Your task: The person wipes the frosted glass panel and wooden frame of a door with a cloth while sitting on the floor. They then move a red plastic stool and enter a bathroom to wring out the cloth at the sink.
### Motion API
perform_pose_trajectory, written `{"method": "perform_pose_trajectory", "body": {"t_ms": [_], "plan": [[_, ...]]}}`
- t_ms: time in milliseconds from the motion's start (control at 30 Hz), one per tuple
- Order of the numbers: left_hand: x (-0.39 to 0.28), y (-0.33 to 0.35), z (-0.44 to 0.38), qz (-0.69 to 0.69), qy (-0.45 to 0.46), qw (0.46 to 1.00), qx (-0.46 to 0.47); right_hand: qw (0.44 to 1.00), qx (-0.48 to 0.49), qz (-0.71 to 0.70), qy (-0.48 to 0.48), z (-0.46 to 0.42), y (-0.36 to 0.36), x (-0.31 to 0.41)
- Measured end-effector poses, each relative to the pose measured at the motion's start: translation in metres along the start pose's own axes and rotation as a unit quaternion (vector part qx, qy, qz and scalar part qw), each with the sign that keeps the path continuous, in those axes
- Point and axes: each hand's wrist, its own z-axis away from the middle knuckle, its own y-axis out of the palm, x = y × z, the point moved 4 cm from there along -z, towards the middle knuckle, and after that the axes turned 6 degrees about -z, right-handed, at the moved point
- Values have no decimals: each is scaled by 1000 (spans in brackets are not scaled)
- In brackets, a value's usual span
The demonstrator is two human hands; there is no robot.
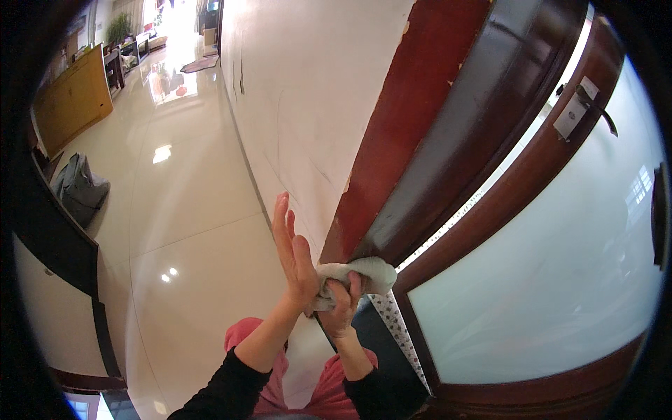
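My left hand (299, 268) is raised with its fingers extended and nothing in it, beside the lower wall (310, 126). Whether its palm touches the wall, I cannot tell. My right hand (340, 310) grips a bunched whitish cloth (379, 274), pressed at the low end of the dark red wooden door frame (386, 178). Part of the cloth lies behind the left wrist. Paint is chipped along the frame's edges.
A door (525, 304) with a frosted glass panel stands slightly ajar on the right, with a lever handle (596, 107). A dark mat (386, 341) lies by my knees. On the glossy tiled floor (194, 252), a grey bag (81, 189) sits at left, near a wooden panel (73, 100).
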Motion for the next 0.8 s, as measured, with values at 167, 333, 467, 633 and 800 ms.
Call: {"method": "perform_pose_trajectory", "body": {"t_ms": [167, 333, 467, 633, 800], "plan": [[-15, 9, 21, -39, 202, 978, 38, 998, -25, -30, -39, -58, -19, -4], [-25, 19, 39, -51, 321, 939, 107, 994, 20, -72, -75, -114, -42, -6], [-25, 28, 46, -120, 357, 920, 108, 990, 3, -77, -121, -153, -52, -18], [-21, 26, 44, -145, 359, 918, 87, 996, -51, -62, -47, -162, -60, -56], [-15, 18, 33, -156, 312, 934, 81, 985, -105, -90, 101, -106, -56, -92]]}}
